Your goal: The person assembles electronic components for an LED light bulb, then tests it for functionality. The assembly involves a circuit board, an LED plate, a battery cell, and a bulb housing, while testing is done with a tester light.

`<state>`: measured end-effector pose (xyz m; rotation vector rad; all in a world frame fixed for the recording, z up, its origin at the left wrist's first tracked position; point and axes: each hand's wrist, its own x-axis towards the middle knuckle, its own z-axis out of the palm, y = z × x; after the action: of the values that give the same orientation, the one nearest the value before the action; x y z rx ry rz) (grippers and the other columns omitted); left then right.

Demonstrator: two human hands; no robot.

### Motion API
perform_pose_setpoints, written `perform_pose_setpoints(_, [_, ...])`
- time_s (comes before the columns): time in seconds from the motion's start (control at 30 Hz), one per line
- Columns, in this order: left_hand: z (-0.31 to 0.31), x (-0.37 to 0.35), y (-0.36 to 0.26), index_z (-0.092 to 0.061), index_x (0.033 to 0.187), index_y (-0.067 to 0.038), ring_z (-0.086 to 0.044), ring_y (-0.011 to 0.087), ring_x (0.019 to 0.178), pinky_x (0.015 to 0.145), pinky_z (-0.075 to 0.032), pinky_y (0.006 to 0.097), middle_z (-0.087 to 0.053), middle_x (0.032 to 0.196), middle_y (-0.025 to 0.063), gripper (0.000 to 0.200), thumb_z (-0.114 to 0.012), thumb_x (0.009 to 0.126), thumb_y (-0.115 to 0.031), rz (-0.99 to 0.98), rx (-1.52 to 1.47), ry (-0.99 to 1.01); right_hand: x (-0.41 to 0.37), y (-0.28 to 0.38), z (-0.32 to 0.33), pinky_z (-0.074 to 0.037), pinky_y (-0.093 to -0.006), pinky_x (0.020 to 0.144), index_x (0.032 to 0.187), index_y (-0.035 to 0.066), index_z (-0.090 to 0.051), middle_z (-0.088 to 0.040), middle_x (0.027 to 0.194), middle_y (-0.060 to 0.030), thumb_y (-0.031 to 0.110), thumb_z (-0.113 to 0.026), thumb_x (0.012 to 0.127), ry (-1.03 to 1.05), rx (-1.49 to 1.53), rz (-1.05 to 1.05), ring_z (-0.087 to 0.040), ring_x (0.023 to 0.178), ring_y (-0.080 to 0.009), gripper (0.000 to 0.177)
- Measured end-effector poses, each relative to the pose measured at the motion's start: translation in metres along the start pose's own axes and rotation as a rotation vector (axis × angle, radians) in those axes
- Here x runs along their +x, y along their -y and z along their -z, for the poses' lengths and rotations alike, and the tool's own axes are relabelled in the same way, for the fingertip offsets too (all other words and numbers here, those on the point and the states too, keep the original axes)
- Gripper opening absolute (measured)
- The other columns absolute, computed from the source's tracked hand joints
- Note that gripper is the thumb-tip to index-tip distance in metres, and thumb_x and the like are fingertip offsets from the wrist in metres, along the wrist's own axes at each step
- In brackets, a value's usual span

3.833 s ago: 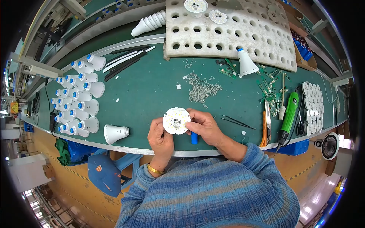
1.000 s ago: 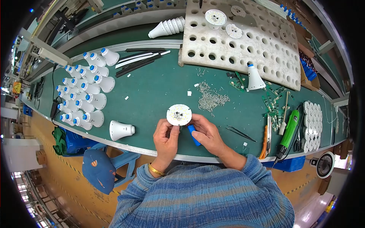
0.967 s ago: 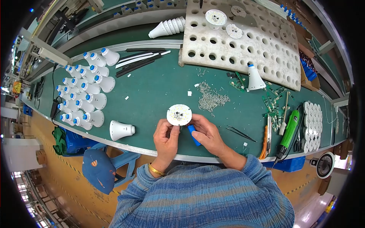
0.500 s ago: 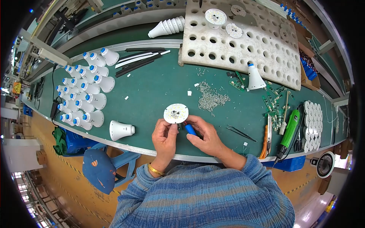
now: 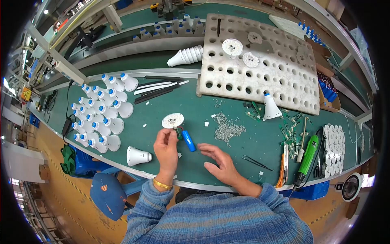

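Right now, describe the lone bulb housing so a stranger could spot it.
Find the near edge of the green workbench. Left of the left hand, one white bulb housing lies alone on its side. Unlike the clustered housings beyond, it has no blue cap.

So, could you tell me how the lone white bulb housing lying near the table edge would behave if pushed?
The white bulb housing lies on its side and tapers, so it would probably roll in a curve. It looks like hollow plastic, so it is likely light and stiff.
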<state>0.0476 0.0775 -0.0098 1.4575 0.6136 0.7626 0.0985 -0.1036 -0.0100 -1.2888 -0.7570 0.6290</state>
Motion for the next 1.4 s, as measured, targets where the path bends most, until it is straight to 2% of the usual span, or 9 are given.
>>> perform_pose_setpoints(0.2, [-0.017, 0.052, 0.017, -0.06, 0.095, -0.001, -0.054, 0.0059, 0.069, 0.064, -0.045, 0.0205, -0.06, 0.081, -0.0001, 0.009, -0.057, 0.089, -0.007, -0.076, 0.135, -0.033, -0.002, -0.003, 0.002, -0.038, -0.0373, 0.103, 0.122, -0.003, -0.047, -0.046, 0.13, -0.0156, 0.005, -0.054, 0.085, 0.011, 0.002, -0.02, -0.047, 0.12, -0.0229, 0.039])
perform_pose_setpoints(0.33, [-0.034, 0.063, 0.02, -0.059, 0.105, -0.002, -0.054, 0.0074, 0.074, 0.066, -0.045, 0.0212, -0.06, 0.09, 0.0014, 0.016, -0.056, 0.091, -0.01, -0.092, 0.022, -0.059, -0.002, -0.011, 0.0, -0.046, -0.0352, 0.094, 0.12, -0.003, -0.05, -0.054, 0.121, -0.0148, 0.009, -0.058, 0.083, -0.047, 0.007, 0.027, -0.056, 0.109, -0.0233, 0.04])
perform_pose_setpoints(0.43, [-0.038, 0.057, 0.024, -0.057, 0.109, -0.001, -0.055, 0.0085, 0.076, 0.068, -0.047, 0.0215, -0.06, 0.096, 0.0038, 0.019, -0.055, 0.091, -0.006, -0.124, 0.026, -0.065, -0.002, -0.008, 0.003, -0.042, -0.0351, 0.098, 0.121, -0.003, -0.049, -0.05, 0.126, -0.0141, 0.003, -0.054, 0.085, 0.016, -0.009, -0.038, -0.05, 0.115, -0.021, 0.037])
perform_pose_setpoints(0.47, [-0.037, 0.057, 0.034, -0.056, 0.11, -0.001, -0.055, 0.0083, 0.077, 0.068, -0.047, 0.0211, -0.06, 0.097, 0.0039, 0.02, -0.055, 0.091, -0.007, -0.173, 0.011, -0.056, -0.003, -0.009, 0.002, -0.044, -0.034, 0.094, 0.12, -0.002, -0.051, -0.053, 0.122, -0.0137, 0.005, -0.056, 0.084, -0.007, -0.034, -0.017, -0.054, 0.11, -0.0206, 0.037])
perform_pose_setpoints(0.6, [-0.03, 0.053, 0.037, -0.057, 0.108, -0.002, -0.054, 0.008, 0.08, 0.068, -0.045, 0.0208, -0.059, 0.098, 0.0033, 0.018, -0.056, 0.091, -0.01, -0.189, 0.089, -0.014, -0.002, -0.001, 0.0, -0.049, -0.0322, 0.083, 0.115, 0.0, -0.054, -0.059, 0.107, -0.0129, 0.01, -0.059, 0.082, -0.046, -0.099, 0.036, -0.061, 0.093, -0.0202, 0.035])
perform_pose_setpoints(0.87, [-0.031, 0.057, 0.034, -0.055, 0.104, -0.002, -0.049, 0.0078, 0.078, 0.068, -0.042, 0.0215, -0.057, 0.094, 0.0014, 0.016, -0.052, 0.093, -0.012, -0.295, 0.195, 0.02, -0.003, -0.014, -0.006, -0.049, -0.029, 0.078, 0.109, 0.0, -0.056, -0.06, 0.103, -0.01, 0.008, -0.059, 0.082, -0.026, 0.005, 0.017, -0.059, 0.088, -0.0154, 0.029])
perform_pose_setpoints(0.97, [-0.03, 0.057, 0.032, -0.055, 0.105, -0.002, -0.049, 0.0075, 0.079, 0.07, -0.041, 0.0217, -0.058, 0.101, 0.0028, 0.016, -0.051, 0.093, -0.012, -0.259, 0.165, 0.004, -0.005, -0.009, -0.008, -0.049, -0.029, 0.076, 0.106, -0.001, -0.055, -0.059, 0.1, -0.01, 0.008, -0.058, 0.082, -0.028, -0.013, 0.076, -0.059, 0.084, -0.0162, 0.026])
perform_pose_setpoints(1.27, [-0.027, 0.058, 0.034, -0.054, 0.107, -0.001, -0.048, 0.0101, 0.079, 0.072, -0.04, 0.024, -0.053, 0.096, 0.0029, 0.022, -0.046, 0.097, -0.019, -0.225, 0.144, -0.044, -0.071, 0.131, 0.068, -0.05, -0.0321, 0.075, 0.11, -0.001, -0.055, -0.058, 0.101, -0.0124, 0.008, -0.061, 0.081, 0.052, -0.272, 0.207, -0.06, 0.083, -0.0233, 0.031])
perform_pose_setpoints(1.4, [-0.022, 0.066, 0.047, -0.055, 0.11, -0.004, -0.046, 0.0075, 0.078, 0.072, -0.039, 0.0214, -0.053, 0.094, -0.0007, 0.024, -0.045, 0.097, -0.021, -0.202, 0.094, -0.038, -0.096, 0.174, 0.147, -0.05, -0.0314, 0.076, 0.111, 0.003, -0.057, -0.063, 0.097, -0.0098, 0.011, -0.063, 0.082, -0.175, -0.614, 0.004, -0.063, 0.083, -0.0187, 0.031])
